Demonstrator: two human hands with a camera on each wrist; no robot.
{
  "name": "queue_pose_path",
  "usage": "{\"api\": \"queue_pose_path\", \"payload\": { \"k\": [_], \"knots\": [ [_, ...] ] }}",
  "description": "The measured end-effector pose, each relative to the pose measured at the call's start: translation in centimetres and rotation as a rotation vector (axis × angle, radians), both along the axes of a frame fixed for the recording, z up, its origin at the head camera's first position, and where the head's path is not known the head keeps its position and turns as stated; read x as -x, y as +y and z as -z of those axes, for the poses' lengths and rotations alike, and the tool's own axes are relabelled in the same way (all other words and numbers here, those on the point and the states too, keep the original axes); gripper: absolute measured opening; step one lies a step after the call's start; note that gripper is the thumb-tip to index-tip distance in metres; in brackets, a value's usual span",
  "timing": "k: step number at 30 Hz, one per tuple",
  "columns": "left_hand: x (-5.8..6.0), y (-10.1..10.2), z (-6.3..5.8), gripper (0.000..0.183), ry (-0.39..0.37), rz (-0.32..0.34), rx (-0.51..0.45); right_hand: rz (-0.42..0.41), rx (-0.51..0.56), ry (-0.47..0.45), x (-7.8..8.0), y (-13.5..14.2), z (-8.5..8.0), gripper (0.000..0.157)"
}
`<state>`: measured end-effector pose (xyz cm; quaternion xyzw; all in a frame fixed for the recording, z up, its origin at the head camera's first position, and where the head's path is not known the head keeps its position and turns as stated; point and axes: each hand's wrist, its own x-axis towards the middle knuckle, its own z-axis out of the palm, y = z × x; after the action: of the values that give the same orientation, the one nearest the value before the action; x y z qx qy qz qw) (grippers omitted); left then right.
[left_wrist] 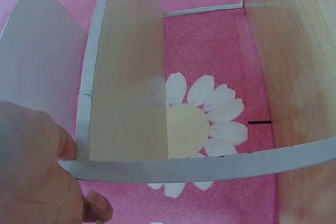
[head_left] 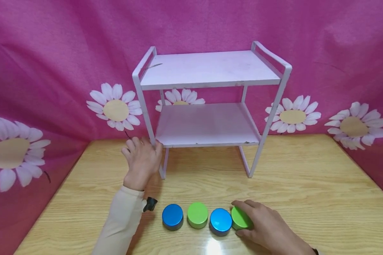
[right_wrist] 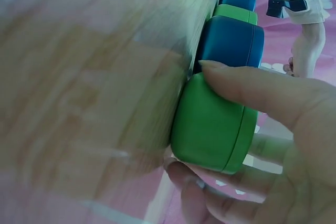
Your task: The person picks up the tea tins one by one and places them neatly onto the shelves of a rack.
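Note:
A white two-tier shelf rack (head_left: 207,69) stands on the wooden table. My left hand (head_left: 143,156) grips its left front post at the height of the lower shelf; in the left wrist view the thumb and fingers of that hand (left_wrist: 37,166) are at the corner of the frame. At the right end of a row of round lidded tins, my right hand (head_left: 268,225) has thumb and fingers around a green tin (right_wrist: 210,124). Beside it stand a blue tin (head_left: 221,220), another green tin (head_left: 197,214) and a second blue tin (head_left: 172,216).
The wooden table (head_left: 306,184) reaches back to a pink cloth (head_left: 51,71) printed with white daisies, which hangs behind and at both sides. A black strap piece (head_left: 150,204) sticks out from the left sleeve, near the left blue tin.

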<state>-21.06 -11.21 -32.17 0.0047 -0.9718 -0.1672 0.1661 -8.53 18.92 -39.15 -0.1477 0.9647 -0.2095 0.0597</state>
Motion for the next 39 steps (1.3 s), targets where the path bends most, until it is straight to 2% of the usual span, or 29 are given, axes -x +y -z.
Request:
{"api": "queue_pose_path", "payload": {
  "k": [3,5,10,12,15,19,24,30,35,39],
  "knots": [
    [0.0,0.0,0.0,0.039,-0.006,-0.001,-0.002,0.01,0.019,-0.007,0.1,0.1,-0.2,0.064],
    [0.0,-0.1,0.0,0.038,-0.005,-0.003,0.0,0.02,0.069,-0.035,0.2,0.0,-0.4,0.066],
    [0.0,-0.1,-0.1,0.039,0.0,-0.002,0.0,-0.006,0.305,-0.115,0.4,-0.2,-0.9,0.064],
    [0.0,-0.1,-0.1,0.039,-0.006,0.002,-0.004,-0.022,0.39,-0.105,0.4,-0.3,-1.1,0.059],
    [0.0,-0.1,-0.1,0.039,-0.021,0.002,-0.009,-0.05,0.455,-0.018,0.4,-0.5,-1.3,0.055],
    [0.0,-0.2,0.1,0.038,-0.044,-0.006,-0.02,-0.075,0.45,0.114,0.8,-1.1,-1.7,0.057],
    [-0.2,-0.5,0.3,0.037,-0.054,-0.018,-0.023,-0.091,0.469,0.193,1.7,-2.1,-2.6,0.059],
    [-0.2,-0.5,0.3,0.039,-0.04,-0.014,-0.036,-0.117,0.473,0.339,3.4,-3.0,-5.6,0.059],
    [0.0,-0.1,0.1,0.039,-0.062,-0.008,-0.036,-0.079,0.486,0.361,4.5,-3.8,-8.2,0.059],
    [0.0,0.2,0.0,0.038,-0.067,-0.006,-0.027,-0.064,0.494,0.373,4.9,-4.7,-9.2,0.058]
  ]
}}
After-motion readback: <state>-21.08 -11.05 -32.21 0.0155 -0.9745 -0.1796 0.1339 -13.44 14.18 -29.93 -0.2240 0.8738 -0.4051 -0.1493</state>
